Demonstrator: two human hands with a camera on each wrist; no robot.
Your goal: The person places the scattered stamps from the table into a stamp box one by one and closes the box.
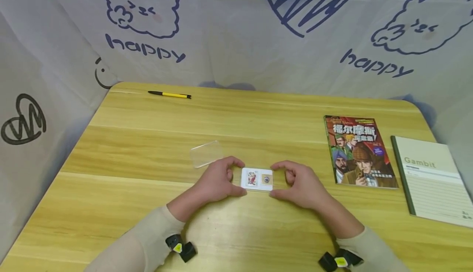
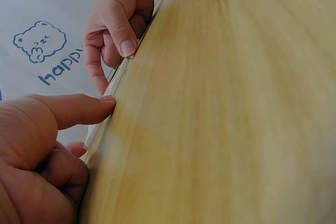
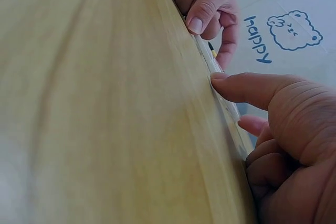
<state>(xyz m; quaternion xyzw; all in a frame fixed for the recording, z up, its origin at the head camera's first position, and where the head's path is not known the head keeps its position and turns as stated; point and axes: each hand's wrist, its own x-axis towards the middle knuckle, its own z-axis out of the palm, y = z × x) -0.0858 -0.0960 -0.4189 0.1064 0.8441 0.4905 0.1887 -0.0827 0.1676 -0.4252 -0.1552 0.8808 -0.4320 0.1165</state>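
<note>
A small white pack of cards (image 1: 258, 179) lies flat on the table, its long side running left to right. Its top shows a colourful playing-card picture and a round emblem on a tan square. My left hand (image 1: 218, 179) holds the left end, thumb at the near corner and index finger at the far one. On the opposite end, my right hand (image 1: 304, 184) grips in the same way, with its other fingers curled under. Just beyond my left hand lies a clear plastic lid (image 1: 205, 154), tilted at an angle. Both wrist views show the thumbs low at the tabletop.
Toward the back left lies a yellow and black pen (image 1: 170, 94). On the right are a comic-style book (image 1: 360, 153) and a cream notebook (image 1: 432, 179). White cloth (image 1: 229, 38) with blue drawings hangs behind the wooden table (image 1: 240, 120).
</note>
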